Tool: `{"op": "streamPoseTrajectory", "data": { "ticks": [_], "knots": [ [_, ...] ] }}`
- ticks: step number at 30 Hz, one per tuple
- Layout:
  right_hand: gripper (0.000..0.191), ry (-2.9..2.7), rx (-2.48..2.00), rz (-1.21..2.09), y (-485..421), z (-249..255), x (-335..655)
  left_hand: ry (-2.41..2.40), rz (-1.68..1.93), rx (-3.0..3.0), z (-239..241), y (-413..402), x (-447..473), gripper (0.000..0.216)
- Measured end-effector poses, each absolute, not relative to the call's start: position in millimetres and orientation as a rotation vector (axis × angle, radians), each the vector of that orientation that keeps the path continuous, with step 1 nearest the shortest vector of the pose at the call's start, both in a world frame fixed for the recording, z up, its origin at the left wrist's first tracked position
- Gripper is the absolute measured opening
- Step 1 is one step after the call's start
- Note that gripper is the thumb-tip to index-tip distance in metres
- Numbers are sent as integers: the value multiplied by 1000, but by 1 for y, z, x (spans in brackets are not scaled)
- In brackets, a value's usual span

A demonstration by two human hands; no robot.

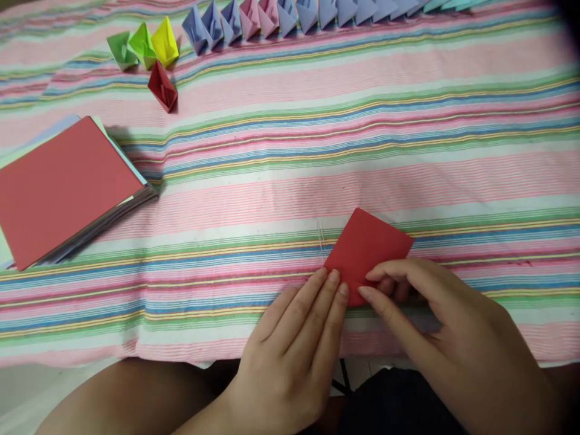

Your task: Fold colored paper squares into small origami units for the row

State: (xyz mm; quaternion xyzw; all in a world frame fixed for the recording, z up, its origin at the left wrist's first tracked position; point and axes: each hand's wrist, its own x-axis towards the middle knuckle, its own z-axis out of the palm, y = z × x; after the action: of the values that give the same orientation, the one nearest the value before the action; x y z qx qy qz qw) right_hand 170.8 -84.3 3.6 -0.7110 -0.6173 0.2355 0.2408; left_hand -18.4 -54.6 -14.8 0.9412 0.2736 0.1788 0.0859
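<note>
A folded red paper point(366, 244) lies on the striped cloth point(290, 175) near the front edge. My left hand point(294, 344) rests flat with its fingers stretched out, the fingertips pressing the paper's lower left edge. My right hand point(435, 326) is curled at the paper's lower right corner, with thumb and forefinger pinching that edge. The near part of the paper is hidden under my fingers.
A stack of coloured paper sheets point(63, 187), red on top, sits at the left. Folded paper boats stand at the back: green and yellow ones point(142, 45), a red one point(162, 86), and a row of several blue and pink ones point(290, 15).
</note>
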Motion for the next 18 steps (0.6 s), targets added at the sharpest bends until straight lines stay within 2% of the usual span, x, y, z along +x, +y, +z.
{"op": "streamPoseTrajectory", "data": {
  "ticks": [18],
  "knots": [
    [7,-1673,-1962,647,-82,4,168,829,532,2819,-14,-51,-17,44]
  ]
}}
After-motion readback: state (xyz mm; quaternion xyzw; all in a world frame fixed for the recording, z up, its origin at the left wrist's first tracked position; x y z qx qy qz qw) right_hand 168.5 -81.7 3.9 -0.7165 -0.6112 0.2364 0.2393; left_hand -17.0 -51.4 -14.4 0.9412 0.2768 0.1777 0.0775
